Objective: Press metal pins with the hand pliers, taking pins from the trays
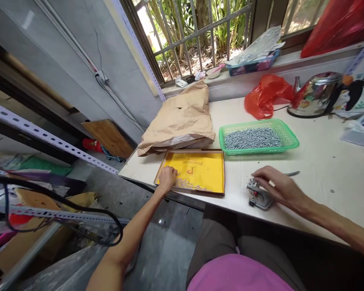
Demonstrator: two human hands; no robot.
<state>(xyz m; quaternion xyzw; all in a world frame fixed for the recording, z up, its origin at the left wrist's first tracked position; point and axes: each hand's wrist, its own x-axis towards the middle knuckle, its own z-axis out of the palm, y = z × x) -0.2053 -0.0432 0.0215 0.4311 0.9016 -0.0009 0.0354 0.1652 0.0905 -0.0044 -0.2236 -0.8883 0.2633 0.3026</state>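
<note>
While the left hand (167, 179) touches screws (188, 184), the right (279, 182) covers a device (259, 199).

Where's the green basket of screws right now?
In the head view, the green basket sits on the table, just right of the yellow tray, with the red bag behind it and the right hand in front.

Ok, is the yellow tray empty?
Not empty: small screws lie in the yellow tray along its near side, next to the left hand.
</note>
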